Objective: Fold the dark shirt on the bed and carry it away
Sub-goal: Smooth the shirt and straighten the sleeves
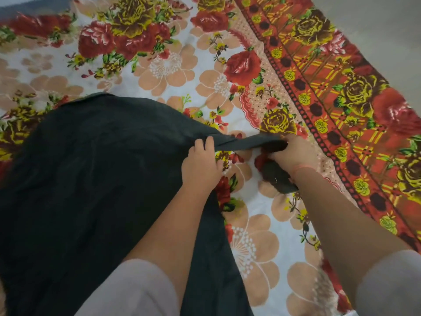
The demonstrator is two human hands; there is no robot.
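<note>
The dark shirt (91, 179) lies spread over the left half of the bed, reaching from the middle down to the bottom edge of the view. One sleeve stretches out to the right. My left hand (201, 163) pinches the shirt's edge where that sleeve begins. My right hand (293, 153) is closed on the sleeve's end, and a bunched bit of dark cloth hangs beneath it. The sleeve is pulled taut between both hands. My forearms hide part of the shirt's right edge.
The bed is covered by a floral sheet (173, 65) with red and yellow roses and a red patterned border (330, 99) along the right. Beyond the border, grey floor (387, 23) shows at the top right.
</note>
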